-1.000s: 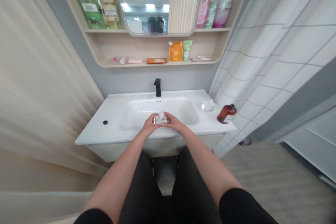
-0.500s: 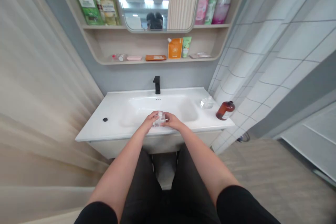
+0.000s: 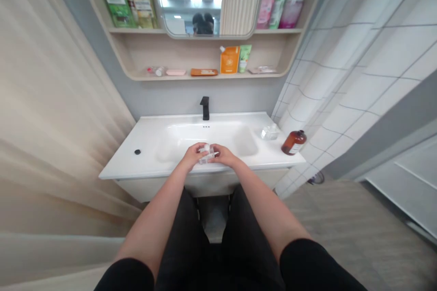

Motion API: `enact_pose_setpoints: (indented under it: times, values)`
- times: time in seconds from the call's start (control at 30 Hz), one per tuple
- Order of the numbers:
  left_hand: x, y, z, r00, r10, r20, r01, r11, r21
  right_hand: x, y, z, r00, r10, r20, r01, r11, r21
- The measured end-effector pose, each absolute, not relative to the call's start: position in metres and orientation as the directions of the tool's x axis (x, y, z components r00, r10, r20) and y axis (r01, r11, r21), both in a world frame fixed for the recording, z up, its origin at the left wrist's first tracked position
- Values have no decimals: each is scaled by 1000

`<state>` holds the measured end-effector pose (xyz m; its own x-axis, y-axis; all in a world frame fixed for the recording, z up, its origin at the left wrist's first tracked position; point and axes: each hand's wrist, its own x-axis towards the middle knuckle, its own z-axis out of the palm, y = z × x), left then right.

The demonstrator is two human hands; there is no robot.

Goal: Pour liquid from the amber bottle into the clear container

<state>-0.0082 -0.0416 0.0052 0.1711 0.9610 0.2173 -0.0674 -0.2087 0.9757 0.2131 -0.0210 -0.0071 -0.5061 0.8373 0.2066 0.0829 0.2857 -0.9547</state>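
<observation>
Between my two hands is a small clear bottle (image 3: 205,159) with a whitish top, held over the front rim of the white sink (image 3: 177,167). My left hand (image 3: 193,155) is closed on its left side, with the thumb near the top. Fingers of my right hand (image 3: 223,155) wrap its right side. Some of the bottle is covered by my fingers. A similar clear bottle (image 3: 269,132) stands on the right part of the counter, beside a brown bottle (image 3: 294,142) with a white label that appears tilted.
A black faucet (image 3: 205,108) rises behind the basin. At the counter's left lies a round black stopper (image 3: 137,152). Above, a shelf (image 3: 164,77) holds an orange pouch (image 3: 229,60), a green tube (image 3: 244,58) and flat packs. Curtains hang on both sides.
My left thumb and fingers have shifted slightly around the bottle's top. The bottle stays between both hands. The camera view has tilted a little downward.
</observation>
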Motion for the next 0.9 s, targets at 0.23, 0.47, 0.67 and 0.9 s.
enact_pose_setpoints:
  times: [0.23,0.47,0.67,0.9]
  values:
    - [-9,-45,8,198,960,196,-101,-179,979,212,-24,-3,-487,845,223,80,297,-952]
    - [-10,-44,8,214,961,176,-87,-160,983,213,-25,-1,-492,841,225,63,292,-954]
    - [-10,-42,6,220,962,164,-103,-144,984,213,-24,-3,-496,842,214,45,271,-962]
    - [-9,-43,8,216,958,188,-113,-167,979,215,-24,0,-505,838,208,71,281,-957]
